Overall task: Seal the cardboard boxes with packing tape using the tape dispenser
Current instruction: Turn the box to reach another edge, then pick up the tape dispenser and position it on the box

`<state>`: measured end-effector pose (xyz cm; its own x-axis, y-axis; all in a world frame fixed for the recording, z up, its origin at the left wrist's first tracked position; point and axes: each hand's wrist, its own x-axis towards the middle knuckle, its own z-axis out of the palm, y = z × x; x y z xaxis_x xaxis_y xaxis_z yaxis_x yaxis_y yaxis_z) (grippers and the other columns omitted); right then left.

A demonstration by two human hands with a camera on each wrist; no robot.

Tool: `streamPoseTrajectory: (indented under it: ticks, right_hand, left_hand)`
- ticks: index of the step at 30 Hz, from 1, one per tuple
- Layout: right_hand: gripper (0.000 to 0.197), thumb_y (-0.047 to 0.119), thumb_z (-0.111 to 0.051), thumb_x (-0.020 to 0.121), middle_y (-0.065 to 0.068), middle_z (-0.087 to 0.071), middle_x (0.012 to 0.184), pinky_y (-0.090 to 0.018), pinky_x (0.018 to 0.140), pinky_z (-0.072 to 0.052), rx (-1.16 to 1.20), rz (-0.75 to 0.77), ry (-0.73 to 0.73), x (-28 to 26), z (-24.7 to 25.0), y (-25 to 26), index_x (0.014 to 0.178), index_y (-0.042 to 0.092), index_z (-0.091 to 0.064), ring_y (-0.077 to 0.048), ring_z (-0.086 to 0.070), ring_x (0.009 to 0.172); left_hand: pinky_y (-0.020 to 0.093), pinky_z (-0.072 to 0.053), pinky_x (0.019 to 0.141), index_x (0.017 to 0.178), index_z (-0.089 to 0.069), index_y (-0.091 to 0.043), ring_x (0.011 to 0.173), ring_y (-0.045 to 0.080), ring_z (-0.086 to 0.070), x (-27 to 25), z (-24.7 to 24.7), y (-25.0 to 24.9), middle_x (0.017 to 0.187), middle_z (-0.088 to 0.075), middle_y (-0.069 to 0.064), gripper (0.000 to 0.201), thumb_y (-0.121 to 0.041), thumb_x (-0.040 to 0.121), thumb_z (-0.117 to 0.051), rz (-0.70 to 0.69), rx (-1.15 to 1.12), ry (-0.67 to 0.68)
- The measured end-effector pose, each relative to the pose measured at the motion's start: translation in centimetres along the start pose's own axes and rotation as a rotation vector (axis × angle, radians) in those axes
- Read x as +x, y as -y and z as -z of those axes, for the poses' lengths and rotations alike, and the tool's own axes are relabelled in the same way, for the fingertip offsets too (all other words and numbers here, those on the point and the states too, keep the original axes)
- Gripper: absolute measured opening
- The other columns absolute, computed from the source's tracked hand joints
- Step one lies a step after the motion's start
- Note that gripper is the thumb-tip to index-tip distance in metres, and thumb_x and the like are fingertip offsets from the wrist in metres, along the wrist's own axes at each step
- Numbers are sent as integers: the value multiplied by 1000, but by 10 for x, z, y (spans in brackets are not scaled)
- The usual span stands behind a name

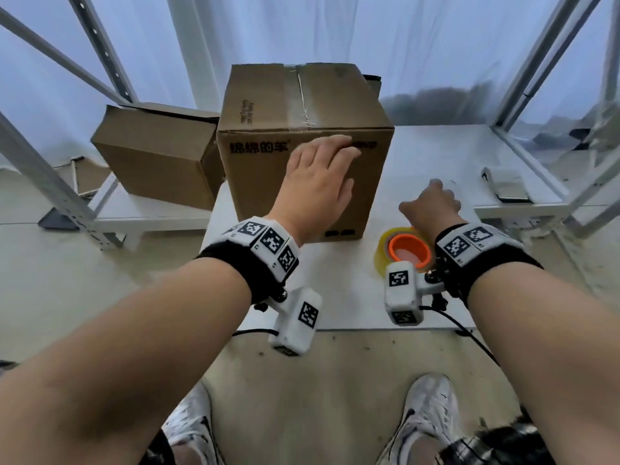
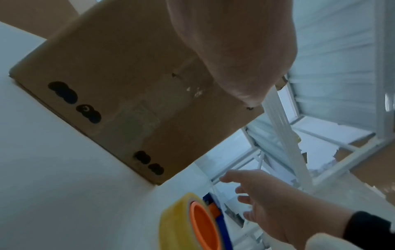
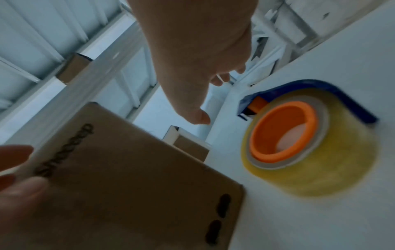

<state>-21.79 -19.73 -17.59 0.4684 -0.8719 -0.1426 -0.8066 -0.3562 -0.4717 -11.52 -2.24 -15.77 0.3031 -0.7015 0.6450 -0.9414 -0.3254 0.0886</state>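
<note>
A: The left hand lies flat against the front face of the big cardboard box, fingers straight, reaching toward its top edge, gripping nothing. The right hand hovers over the tabletop with fingers loosely bent and nothing in it.

B: And the tape dispenser?

A: The tape dispenser stands on the tabletop just beside the box's lower right corner, near the right wrist, in neither hand.

B: How far along would you say?

A: A glossy, wrinkled strip of clear tape already runs along the top seam of that box, so I judge it sealed, or nearly. A second box sits on a lower shelf to the left, one flap looking raised, so I guess it is still to do.

B: Materials?

A: Matte brown corrugated card with dark print and sharp edges. The roll is thick, yellowish and translucent around a smooth orange plastic core, held in a blue frame. The tabletop is plain smooth white.
</note>
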Motion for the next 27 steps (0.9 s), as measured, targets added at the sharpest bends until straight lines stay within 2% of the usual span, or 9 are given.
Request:
streamPoseTrajectory:
  ticks: [4, 7, 11, 13, 16, 20, 23, 25, 27]
  right_hand:
    - [75, 20, -59, 87, -27, -33, 142, -43, 105, -33, -17, -132, 108, 1, -27, -36, 143, -2, -15, -39, -36, 130]
    - [71, 10, -57, 87, -25, -44, 136, -35, 94, -41, 21, -166, 128, 2, -36, -49, 141, -11, -15, -34, -45, 126]
    - [26, 8, -58, 88, -22, -60, 117, -31, 73, -39, 16, -139, 42, 4, -35, -60, 112, -4, -54, -34, -58, 106]
    - [30, 11, -61, 86, -20, -60, 116, -31, 70, -38, 70, -160, 38, 2, -35, -65, 112, -2, -53, -34, -57, 98]
    - [52, 12, -62, 86, -19, -52, 122, -32, 75, -39, 251, -191, 8, -5, -34, -66, 127, -3, -33, -33, -54, 110]
    - [52, 12, -60, 82, -15, -47, 116, -35, 74, -44, 452, -91, 36, -21, -23, -63, 121, 9, -25, -30, -52, 95]
    - [80, 16, -62, 67, -13, -44, 129, -35, 69, -48, 555, -37, 46, -35, -4, -60, 138, 16, -25, -33, -55, 102]
    - [67, 16, -63, 58, -15, -52, 119, -29, 53, -46, 559, 73, 33, -46, 12, -55, 124, 14, -47, -31, -56, 88]
    - [44, 7, -67, 61, -15, -58, 98, -29, 54, -43, 557, 204, 9, -58, 28, -46, 103, 10, -54, -28, -54, 78]
  left_hand:
    - [40, -47, 81, 112, -62, -10, 97, 29, -58, -15, -13, 3, 110, -61, 9, 27, -16, 89, -49, -67, -59, 136]
    - [36, -41, 86, 116, -59, -13, 101, 25, -55, -21, -19, 5, 114, -59, 5, 27, -16, 93, -46, 12, -46, 271]
    - [36, -39, 88, 116, -58, -14, 101, 24, -55, -18, -24, 5, 111, -59, 4, 27, -17, 95, -42, 110, -79, 369]
    - [36, -41, 89, 117, -58, -14, 100, 23, -55, -15, -24, 3, 110, -60, 4, 27, -18, 96, -41, 133, -99, 434]
    - [38, -46, 87, 116, -58, -14, 98, 24, -56, -11, -21, -1, 111, -60, 5, 26, -19, 97, -40, 174, -134, 529]
    - [37, -48, 83, 114, -58, -14, 95, 23, -57, -8, -12, -8, 110, -61, 4, 25, -20, 97, -40, 206, -177, 585]
    - [34, -49, 83, 117, -58, -14, 95, 21, -58, -2, 5, -13, 109, -62, 4, 26, -22, 98, -41, 205, -220, 561]
    - [32, -49, 85, 118, -57, -15, 96, 19, -58, 4, 24, -15, 109, -62, 2, 26, -23, 99, -42, 211, -264, 521]
    - [26, -49, 81, 119, -57, -15, 91, 14, -58, 11, 44, -13, 107, -62, -1, 26, -25, 99, -44, 233, -305, 476]
